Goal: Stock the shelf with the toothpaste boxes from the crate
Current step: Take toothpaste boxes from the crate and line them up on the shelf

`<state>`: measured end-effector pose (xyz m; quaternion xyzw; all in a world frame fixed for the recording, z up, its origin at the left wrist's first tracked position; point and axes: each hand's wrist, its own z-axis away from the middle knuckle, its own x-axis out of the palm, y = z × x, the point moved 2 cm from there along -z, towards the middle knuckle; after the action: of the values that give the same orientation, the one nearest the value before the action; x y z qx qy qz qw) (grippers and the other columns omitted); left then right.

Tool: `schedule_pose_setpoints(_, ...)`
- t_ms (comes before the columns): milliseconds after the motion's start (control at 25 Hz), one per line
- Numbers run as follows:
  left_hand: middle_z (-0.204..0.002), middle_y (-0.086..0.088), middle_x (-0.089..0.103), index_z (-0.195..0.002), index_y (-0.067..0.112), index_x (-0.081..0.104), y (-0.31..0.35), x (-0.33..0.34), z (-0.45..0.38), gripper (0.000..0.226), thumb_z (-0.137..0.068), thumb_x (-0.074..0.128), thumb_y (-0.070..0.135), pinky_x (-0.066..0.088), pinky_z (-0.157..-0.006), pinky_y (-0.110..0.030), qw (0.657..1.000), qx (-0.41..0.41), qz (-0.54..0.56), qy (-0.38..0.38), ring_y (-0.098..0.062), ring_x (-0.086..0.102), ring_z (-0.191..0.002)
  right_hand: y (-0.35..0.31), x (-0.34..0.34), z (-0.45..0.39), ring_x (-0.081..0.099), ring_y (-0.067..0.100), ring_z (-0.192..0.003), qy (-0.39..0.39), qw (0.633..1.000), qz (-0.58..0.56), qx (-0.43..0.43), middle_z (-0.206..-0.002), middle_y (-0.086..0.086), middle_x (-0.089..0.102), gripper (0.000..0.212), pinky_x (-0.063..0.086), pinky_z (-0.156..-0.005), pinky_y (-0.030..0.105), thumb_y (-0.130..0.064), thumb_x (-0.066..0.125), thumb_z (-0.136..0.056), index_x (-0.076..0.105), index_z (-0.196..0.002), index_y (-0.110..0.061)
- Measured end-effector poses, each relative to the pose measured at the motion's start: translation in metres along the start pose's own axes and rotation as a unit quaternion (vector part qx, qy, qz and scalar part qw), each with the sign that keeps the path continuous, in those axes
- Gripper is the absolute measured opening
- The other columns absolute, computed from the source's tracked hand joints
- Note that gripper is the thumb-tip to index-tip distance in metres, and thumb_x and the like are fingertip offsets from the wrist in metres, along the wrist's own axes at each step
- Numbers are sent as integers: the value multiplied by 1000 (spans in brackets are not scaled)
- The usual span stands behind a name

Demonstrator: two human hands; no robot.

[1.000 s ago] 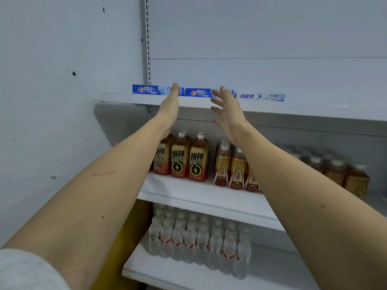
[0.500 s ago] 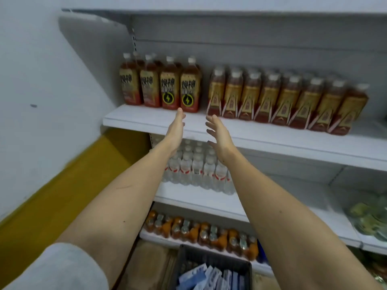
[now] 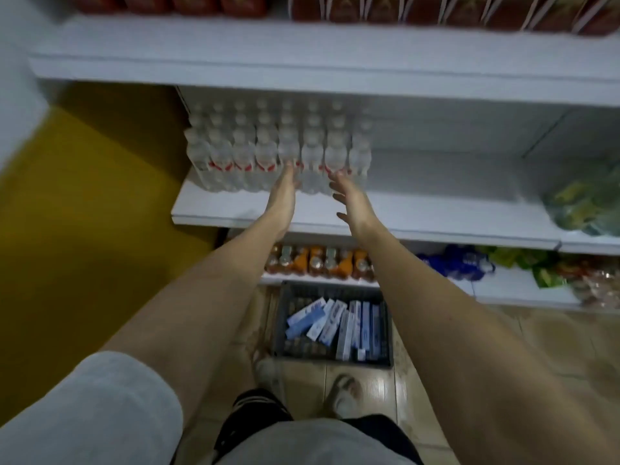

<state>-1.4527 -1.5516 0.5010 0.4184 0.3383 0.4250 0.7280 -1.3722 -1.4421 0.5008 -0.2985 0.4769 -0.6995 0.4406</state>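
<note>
A dark plastic crate (image 3: 330,359) stands on the floor in front of the shelving, with several blue and white toothpaste boxes (image 3: 330,322) lying inside. My left hand (image 3: 283,196) and my right hand (image 3: 350,198) are stretched forward side by side, palms facing each other, fingers apart and holding nothing. Both hands hover in front of the white shelf (image 3: 436,216) that carries the water bottles, well above the crate. The top shelf with the stocked toothpaste boxes is out of view.
Packs of clear water bottles (image 3: 265,156) fill the left of that shelf. Orange drink bottles (image 3: 318,260) stand on the lowest shelf behind the crate. Green packets (image 3: 583,203) lie at the right. A yellow wall (image 3: 84,213) runs along the left. My feet (image 3: 342,392) are beside the crate.
My view has swung down from the top shelf to the floor. Both empty hands have come down from the top shelf to the level of the water bottles. The crate is now in full view.
</note>
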Motion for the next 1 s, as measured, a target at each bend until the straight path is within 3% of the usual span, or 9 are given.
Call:
schedule_pose_setpoints(280, -146, -3, 49, -140, 23, 51, -147, 49, -23, 62, -101, 19, 60, 25, -113, -37, 988, -121, -54, -83, -19, 43, -134, 142, -25, -5, 35, 19, -141, 25, 990, -58, 129, -155, 0, 38, 53, 30, -110, 35, -44, 36, -103, 38, -150, -20)
schedule_pose_setpoints(360, -146, -3, 48, -142, 19, 48, -188, 59, -30, 63, -102, 17, 56, 25, -105, -33, 980, -161, -70, -96, -18, 42, -135, 185, -29, -5, 34, 20, -142, 32, 984, -68, 164, -156, 0, 36, 52, 30, -104, 33, -42, 35, -104, 37, -150, -19)
schedule_pose_setpoints(520, -145, -2, 48, -140, 21, 49, -300, 84, -54, 54, -102, 27, 54, 35, -110, -40, 958, -240, -111, -113, -21, 48, -129, 292, -32, -18, 32, 23, -143, 47, 963, -76, 255, -158, 0, 33, 53, 31, -100, 34, -45, 39, -102, 37, -150, -22)
schedule_pose_setpoints(640, -114, -7, 53, -113, 19, 56, -401, 99, -81, 28, -105, 36, 36, 36, -82, -32, 937, -289, -164, -109, -23, 53, -101, 380, -31, -48, 28, 23, -145, 37, 943, -85, 319, -160, 2, 27, 51, 29, -97, 33, -40, 39, -104, 36, -151, -21)
schedule_pose_setpoints(720, -89, -9, 50, -89, 16, 55, -462, 104, -103, 27, -105, 38, 29, 34, -73, -34, 927, -304, -190, -109, -20, 50, -80, 437, -29, -73, 28, 23, -145, 30, 940, -82, 330, -159, 3, 29, 50, 27, -97, 31, -36, 38, -105, 36, -151, -19)
schedule_pose_setpoints(760, -91, -12, 52, -92, 14, 58, -492, 105, -113, 27, -105, 38, 27, 37, -76, -37, 922, -306, -201, -124, -23, 53, -82, 464, -29, -86, 30, 23, -144, 28, 938, -79, 337, -159, 3, 31, 50, 28, -96, 30, -37, 38, -104, 36, -151, -19)
schedule_pose_setpoints(840, -126, -16, 55, -126, 6, 57, -545, 105, -137, 32, -104, 42, 23, 41, -95, -39, 918, -303, -221, -128, -30, 55, -114, 515, -27, -112, 36, 23, -140, 34, 930, -67, 360, -156, 4, 36, 52, 30, -93, 30, -38, 42, -102, 38, -150, -18)
schedule_pose_setpoints(880, -135, -16, 52, -132, 4, 52, -568, 103, -150, 35, -102, 46, 21, 40, -101, -39, 918, -303, -225, -124, -31, 52, -121, 539, -26, -124, 39, 23, -137, 36, 928, -54, 368, -154, 5, 38, 51, 31, -91, 30, -38, 43, -102, 40, -149, -17)
schedule_pose_setpoints(1000, -136, -15, 50, -134, 8, 47, -630, 97, -187, 40, -96, 58, 11, 43, -98, -38, 922, -292, -233, -106, -31, 53, -119, 607, -21, -160, 42, 25, -135, 28, 934, -4, 357, -150, 6, 42, 48, 34, -92, 30, -34, 45, -102, 44, -146, -16)
